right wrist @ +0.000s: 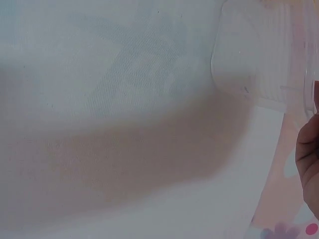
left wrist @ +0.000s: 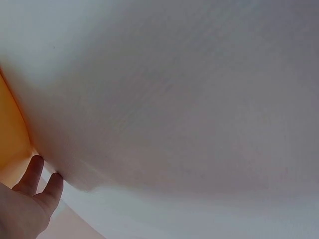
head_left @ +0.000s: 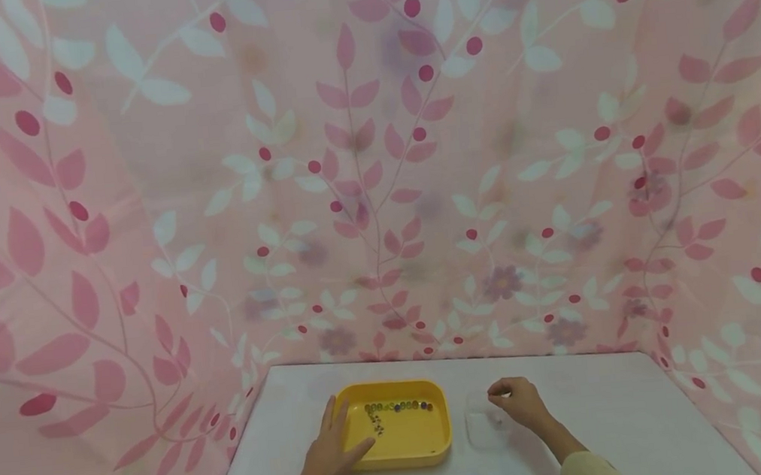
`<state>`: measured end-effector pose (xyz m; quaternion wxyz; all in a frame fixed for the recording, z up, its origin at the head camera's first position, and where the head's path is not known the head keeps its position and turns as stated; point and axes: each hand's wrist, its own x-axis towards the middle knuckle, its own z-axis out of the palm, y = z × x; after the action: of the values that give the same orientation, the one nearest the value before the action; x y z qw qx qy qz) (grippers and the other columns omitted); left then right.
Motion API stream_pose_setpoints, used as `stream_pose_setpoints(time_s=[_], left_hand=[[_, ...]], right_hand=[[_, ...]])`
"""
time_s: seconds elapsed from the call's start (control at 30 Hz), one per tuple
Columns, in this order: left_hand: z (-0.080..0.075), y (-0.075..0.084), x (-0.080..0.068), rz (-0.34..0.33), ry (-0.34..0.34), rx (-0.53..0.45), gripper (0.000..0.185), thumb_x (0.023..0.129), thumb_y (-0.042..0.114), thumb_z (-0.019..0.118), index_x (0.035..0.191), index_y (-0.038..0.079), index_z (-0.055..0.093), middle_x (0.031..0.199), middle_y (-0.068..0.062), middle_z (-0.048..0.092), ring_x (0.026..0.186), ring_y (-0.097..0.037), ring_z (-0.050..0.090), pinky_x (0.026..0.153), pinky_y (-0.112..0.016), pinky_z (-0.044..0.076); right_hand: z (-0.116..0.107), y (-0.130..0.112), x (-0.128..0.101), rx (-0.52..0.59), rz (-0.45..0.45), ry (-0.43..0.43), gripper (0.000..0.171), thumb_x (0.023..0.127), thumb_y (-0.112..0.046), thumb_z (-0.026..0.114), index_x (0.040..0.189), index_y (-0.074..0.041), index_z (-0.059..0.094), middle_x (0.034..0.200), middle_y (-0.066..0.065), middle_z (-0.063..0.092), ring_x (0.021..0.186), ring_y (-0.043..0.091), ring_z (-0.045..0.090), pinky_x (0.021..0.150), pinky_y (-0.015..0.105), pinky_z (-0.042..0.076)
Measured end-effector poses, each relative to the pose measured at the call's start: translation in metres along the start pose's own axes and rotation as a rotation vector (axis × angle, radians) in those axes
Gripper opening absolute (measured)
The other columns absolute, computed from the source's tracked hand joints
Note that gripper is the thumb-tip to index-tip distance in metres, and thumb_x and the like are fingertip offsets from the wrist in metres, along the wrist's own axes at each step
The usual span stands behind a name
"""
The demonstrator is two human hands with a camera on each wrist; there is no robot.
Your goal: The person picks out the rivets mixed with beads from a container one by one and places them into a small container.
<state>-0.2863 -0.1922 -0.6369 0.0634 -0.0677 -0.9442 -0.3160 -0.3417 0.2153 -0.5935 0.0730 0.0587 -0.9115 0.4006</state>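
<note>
A yellow tray [head_left: 434, 457] stands on the table. Inside it, small shiny coloured beads [head_left: 405, 406] form a row near the back, and a cluster of smaller beads [head_left: 377, 422] trails forward at the left. My left hand [head_left: 327, 447] rests against the tray's left side with fingers spread along the wall, its thumb over the front left part. To the right stands a clear plastic container [head_left: 486, 432]. At its back right corner is my right hand [head_left: 523, 404], fingers bent and tips close together; whether anything is between them is hidden.
A white-covered table [head_left: 606, 406] carries everything. Pink curtains [head_left: 376, 192] with a leaf and berry print hang behind the table and at both sides. A gap of tabletop separates the tray from the container. One tiny dark bead [head_left: 432, 452] lies near the tray's front right.
</note>
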Motion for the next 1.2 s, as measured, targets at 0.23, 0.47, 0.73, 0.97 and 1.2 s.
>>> stream_pose_setpoints(time_s=[0.23, 0.47, 0.73, 0.97, 1.2], left_hand=[[0.0015, -0.0006, -0.0012, -0.005, 0.016, 0.015, 0.096, 0.082, 0.06, 0.069, 0.155, 0.01, 0.032, 0.163, -0.022, 0.016, 0.122, -0.049, 0.054, 0.076, -0.056, 0.056], [0.0031, -0.003, -0.0008, -0.022, 0.017, 0.02, 0.097, 0.082, 0.065, 0.067, 0.156, 0.014, 0.03, 0.164, -0.019, 0.015, 0.12, -0.048, 0.056, 0.079, -0.058, 0.055], [0.0036, -0.0048, -0.0013, -0.055, -0.001, 0.013, 0.097, 0.082, 0.067, 0.065, 0.156, 0.015, 0.03, 0.166, -0.016, 0.011, 0.113, -0.043, 0.061, 0.08, -0.061, 0.053], [0.0047, -0.0035, -0.0003, -0.059, -0.009, -0.004, 0.095, 0.083, 0.063, 0.066, 0.157, 0.016, 0.028, 0.166, -0.013, 0.009, 0.106, -0.039, 0.064, 0.081, -0.061, 0.053], [0.0046, -0.0025, -0.0003, -0.07, -0.011, -0.019, 0.099, 0.082, 0.064, 0.067, 0.158, 0.016, 0.026, 0.167, -0.013, 0.009, 0.116, -0.044, 0.06, 0.084, -0.063, 0.052]], right_hand=[[0.003, 0.0056, -0.0013, -0.008, -0.01, -0.028, 0.004, 0.08, -0.01, 0.078, 0.084, -0.011, 0.076, 0.088, 0.004, 0.076, 0.075, 0.012, 0.062, 0.063, 0.024, 0.049], [0.0038, 0.0049, -0.0019, -0.006, -0.024, -0.031, 0.003, 0.081, -0.01, 0.078, 0.084, -0.011, 0.077, 0.087, 0.002, 0.076, 0.08, 0.014, 0.065, 0.066, 0.024, 0.049], [0.0017, 0.002, -0.0008, 0.005, -0.046, -0.109, 0.007, 0.084, -0.01, 0.076, 0.089, -0.005, 0.076, 0.089, 0.004, 0.075, 0.086, 0.019, 0.067, 0.069, 0.028, 0.053], [0.0011, 0.0032, -0.0002, 0.011, -0.03, -0.118, 0.009, 0.085, -0.009, 0.075, 0.091, -0.003, 0.076, 0.091, 0.006, 0.075, 0.088, 0.02, 0.067, 0.068, 0.027, 0.053], [0.0029, 0.0033, -0.0012, 0.033, 0.003, -0.107, 0.009, 0.084, -0.009, 0.076, 0.091, -0.003, 0.076, 0.089, 0.005, 0.075, 0.085, 0.017, 0.064, 0.065, 0.025, 0.051]])
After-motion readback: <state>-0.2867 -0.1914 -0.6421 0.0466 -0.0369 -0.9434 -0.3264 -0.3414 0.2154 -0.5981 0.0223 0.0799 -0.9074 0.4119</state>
